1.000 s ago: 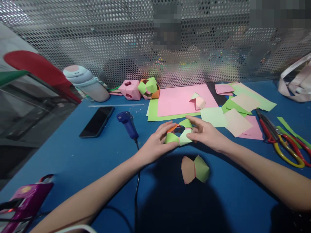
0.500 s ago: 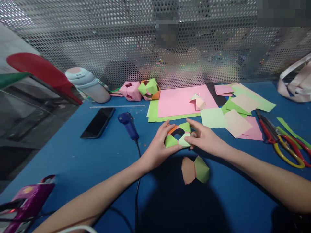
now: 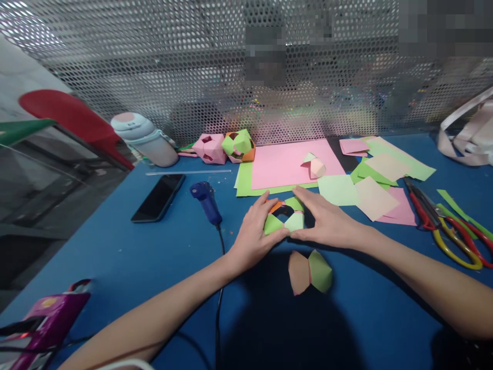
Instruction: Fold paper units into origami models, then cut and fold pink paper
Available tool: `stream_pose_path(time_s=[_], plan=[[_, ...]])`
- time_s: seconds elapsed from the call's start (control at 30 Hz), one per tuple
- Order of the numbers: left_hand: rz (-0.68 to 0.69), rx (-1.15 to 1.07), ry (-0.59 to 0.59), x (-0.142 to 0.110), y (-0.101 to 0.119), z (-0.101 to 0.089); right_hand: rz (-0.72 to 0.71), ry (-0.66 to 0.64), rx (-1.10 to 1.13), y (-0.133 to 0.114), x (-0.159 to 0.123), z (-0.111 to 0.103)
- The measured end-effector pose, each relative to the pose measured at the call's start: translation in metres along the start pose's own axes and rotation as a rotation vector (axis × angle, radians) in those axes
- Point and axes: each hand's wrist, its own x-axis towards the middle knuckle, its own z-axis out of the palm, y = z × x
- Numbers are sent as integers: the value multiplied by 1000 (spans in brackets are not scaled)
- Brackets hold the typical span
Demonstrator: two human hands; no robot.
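Between my two hands sits a folded paper ball (image 3: 295, 222), part-built from green, mint and orange pieces with a dark opening in its top. My left hand (image 3: 254, 228) grips its left side, fingers over the far edge and thumb along the near edge. On the other side my right hand (image 3: 327, 218) holds it, thumb at the near bottom edge and fingers at the far right corner. A folded paper piece (image 3: 320, 271), half tan and half green, lies on the table just nearer to me.
A blue glue gun (image 3: 207, 201) with its cord lies left of my hands, beside a phone (image 3: 158, 198). Behind are a bottle (image 3: 148, 141), finished paper balls (image 3: 210, 149) and pink sheets (image 3: 285, 164). Paper squares (image 3: 375, 198) and scissors (image 3: 427, 210) lie right.
My right thumb has moved from the mint face down to the paper ball's near edge, and the right fingers have spread wider around it. The view has shifted slightly.
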Motion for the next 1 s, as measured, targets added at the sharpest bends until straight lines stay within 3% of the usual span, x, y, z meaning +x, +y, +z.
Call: stream_pose_path(time_s=[0.13, 0.43, 0.6, 0.83, 1.0], plan=[[-19, -78, -20, -2, -2, 1, -124, -23, 34, 13, -2, 14], [-53, -174, 34, -5, -4, 8, -291, 119, -56, 17, -4, 32], [-34, -200, 66, -6, -3, 11, -302, 154, -96, 12, -3, 36], [-3, -199, 95, -5, -1, 12, -227, 77, -50, 7, 3, 32], [-11, -222, 76, -5, 4, 16, -213, 116, -23, 8, 5, 28]])
